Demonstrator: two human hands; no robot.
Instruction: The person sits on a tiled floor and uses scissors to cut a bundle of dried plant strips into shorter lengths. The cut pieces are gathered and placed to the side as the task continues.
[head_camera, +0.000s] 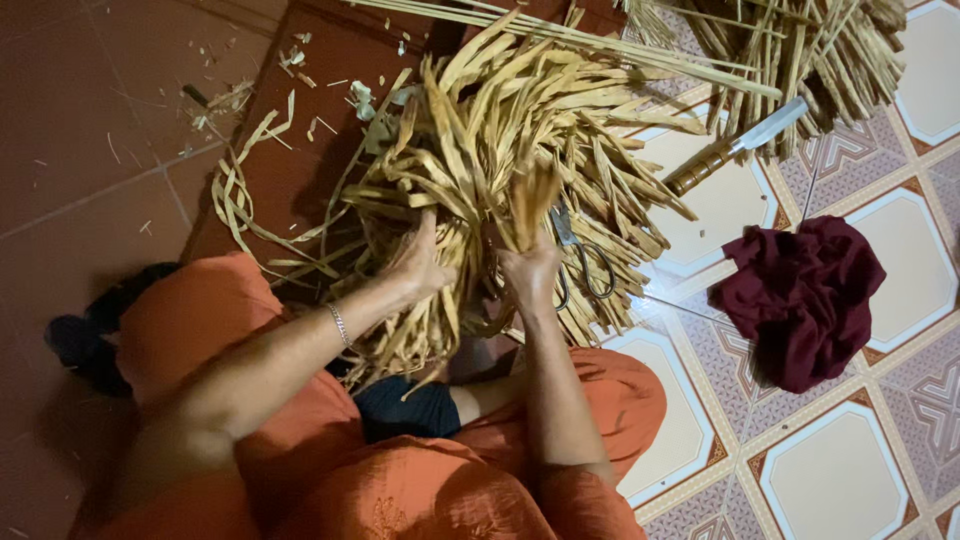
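Strips (520, 130): long axis runs away from me — pile just ahead.
Right hand (530, 272): clamped on a tuft, nearer the scissors (580, 262).
Left hand (420, 262): fingers buried in pile — grip unclear.

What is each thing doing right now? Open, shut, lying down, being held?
Left hand: pressed into the strip pile, grip hidden.
Right hand: shut on a tuft of strips.
Strip pile: heaped loose on the floor.
Scissors: lying slightly open.
Knife: lying flat, unheld.
Dark red cloth: crumpled.
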